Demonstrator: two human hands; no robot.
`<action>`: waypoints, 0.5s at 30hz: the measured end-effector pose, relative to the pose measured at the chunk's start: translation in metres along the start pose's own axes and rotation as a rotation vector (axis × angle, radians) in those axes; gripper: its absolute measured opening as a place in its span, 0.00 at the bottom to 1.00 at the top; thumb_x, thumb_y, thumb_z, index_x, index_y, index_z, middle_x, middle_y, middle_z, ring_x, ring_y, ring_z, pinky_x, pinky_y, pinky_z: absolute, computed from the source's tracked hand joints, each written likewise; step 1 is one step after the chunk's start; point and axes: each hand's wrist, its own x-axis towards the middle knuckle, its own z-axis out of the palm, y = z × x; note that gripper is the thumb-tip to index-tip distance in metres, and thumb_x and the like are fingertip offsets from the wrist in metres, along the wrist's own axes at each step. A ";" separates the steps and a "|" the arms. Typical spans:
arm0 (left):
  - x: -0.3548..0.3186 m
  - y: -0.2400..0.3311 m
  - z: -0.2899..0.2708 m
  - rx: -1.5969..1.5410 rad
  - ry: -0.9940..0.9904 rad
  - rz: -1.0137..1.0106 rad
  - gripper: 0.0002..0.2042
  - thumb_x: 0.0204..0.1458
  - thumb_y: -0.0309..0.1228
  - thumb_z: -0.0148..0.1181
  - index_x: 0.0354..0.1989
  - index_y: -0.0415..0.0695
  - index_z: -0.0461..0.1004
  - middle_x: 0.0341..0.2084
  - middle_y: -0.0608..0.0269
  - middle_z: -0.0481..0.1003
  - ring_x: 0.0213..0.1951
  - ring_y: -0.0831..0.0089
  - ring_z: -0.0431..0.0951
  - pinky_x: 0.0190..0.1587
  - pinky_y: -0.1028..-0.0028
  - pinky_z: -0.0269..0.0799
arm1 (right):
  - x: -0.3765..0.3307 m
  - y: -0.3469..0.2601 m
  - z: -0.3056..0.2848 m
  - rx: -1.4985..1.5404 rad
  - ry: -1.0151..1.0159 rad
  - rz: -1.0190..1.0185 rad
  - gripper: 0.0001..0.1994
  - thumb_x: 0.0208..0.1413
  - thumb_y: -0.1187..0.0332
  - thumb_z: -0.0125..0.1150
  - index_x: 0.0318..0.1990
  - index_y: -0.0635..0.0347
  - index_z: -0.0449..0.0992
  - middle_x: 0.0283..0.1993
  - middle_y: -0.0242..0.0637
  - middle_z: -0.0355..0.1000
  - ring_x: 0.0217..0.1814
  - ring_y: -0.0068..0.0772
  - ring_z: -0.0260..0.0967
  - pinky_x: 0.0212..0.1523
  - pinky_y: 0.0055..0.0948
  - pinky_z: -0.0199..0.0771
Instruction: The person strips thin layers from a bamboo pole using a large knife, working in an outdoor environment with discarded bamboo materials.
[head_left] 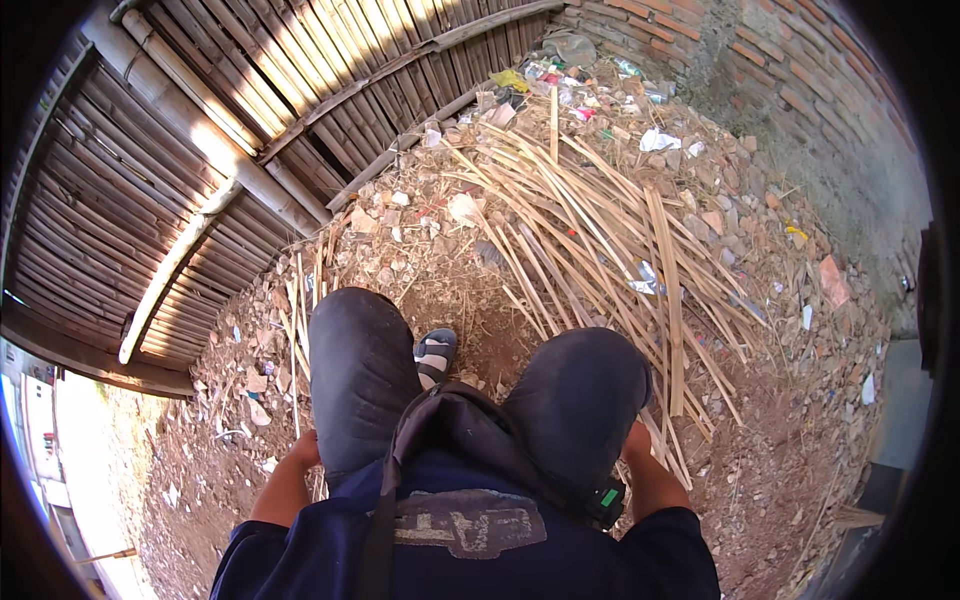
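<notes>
My left hand (308,450) is down beside my left thigh, its fingers hidden behind the leg. A few thin bamboo strips (296,335) stick up from the ground just past it. On the other side, my right hand (637,440) is lowered beside my right knee. That knee covers its fingers, so any hold is out of sight. Nearest to it are the lower ends of a large loose pile of split bamboo strips (590,225), which fans across the ground ahead and to the right. One wider strip (668,300) lies on top of the pile.
A bamboo-pole wall (200,230) leans along the left. At the far right stands a brick wall (800,75) with a plastered lower part. Rubble and litter (570,85) cover the ground. My sandalled foot (435,355) shows between my knees. A black device (606,500) with a green patch hangs near my right hip.
</notes>
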 end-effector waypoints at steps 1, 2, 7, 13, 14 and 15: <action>-0.001 -0.010 0.004 0.014 -0.011 -0.043 0.24 0.58 0.41 0.63 0.56 0.37 0.75 0.42 0.54 0.82 0.42 0.65 0.83 0.41 0.58 0.81 | -0.005 -0.002 -0.008 -0.041 -0.002 0.012 0.15 0.51 0.67 0.63 0.47 0.56 0.79 0.42 0.52 0.80 0.50 0.59 0.77 0.53 0.53 0.75; -0.004 -0.022 0.007 0.029 -0.022 -0.085 0.23 0.59 0.42 0.61 0.56 0.38 0.75 0.40 0.55 0.82 0.40 0.65 0.83 0.39 0.58 0.82 | -0.005 0.003 -0.008 -0.057 0.026 0.009 0.14 0.51 0.67 0.64 0.46 0.57 0.79 0.42 0.52 0.80 0.50 0.59 0.77 0.52 0.53 0.75; 0.005 -0.085 0.024 0.014 -0.080 -0.398 0.18 0.63 0.41 0.52 0.53 0.44 0.77 0.36 0.60 0.80 0.35 0.65 0.83 0.36 0.57 0.83 | -0.002 0.010 -0.028 -0.072 0.131 -0.011 0.13 0.49 0.65 0.68 0.41 0.59 0.77 0.41 0.51 0.80 0.48 0.58 0.77 0.50 0.53 0.75; 0.015 -0.076 0.037 -0.045 -0.046 -0.319 0.20 0.62 0.42 0.56 0.55 0.41 0.74 0.41 0.56 0.81 0.36 0.66 0.83 0.34 0.56 0.82 | 0.016 0.036 0.004 0.247 0.323 -0.044 0.16 0.47 0.65 0.70 0.42 0.62 0.79 0.41 0.53 0.79 0.49 0.58 0.77 0.49 0.52 0.75; 0.017 -0.047 0.034 0.026 -0.059 -0.295 0.19 0.63 0.42 0.56 0.53 0.39 0.75 0.40 0.56 0.81 0.38 0.65 0.83 0.36 0.57 0.82 | 0.022 0.060 0.019 0.349 0.288 -0.024 0.16 0.48 0.64 0.69 0.43 0.62 0.80 0.43 0.53 0.79 0.50 0.58 0.77 0.50 0.52 0.75; 0.007 -0.042 0.025 -0.015 -0.040 -0.286 0.20 0.63 0.43 0.57 0.53 0.39 0.75 0.40 0.57 0.81 0.38 0.65 0.83 0.37 0.57 0.81 | 0.024 0.052 0.025 0.345 0.229 -0.026 0.17 0.49 0.60 0.68 0.44 0.61 0.81 0.45 0.54 0.79 0.51 0.59 0.76 0.51 0.52 0.75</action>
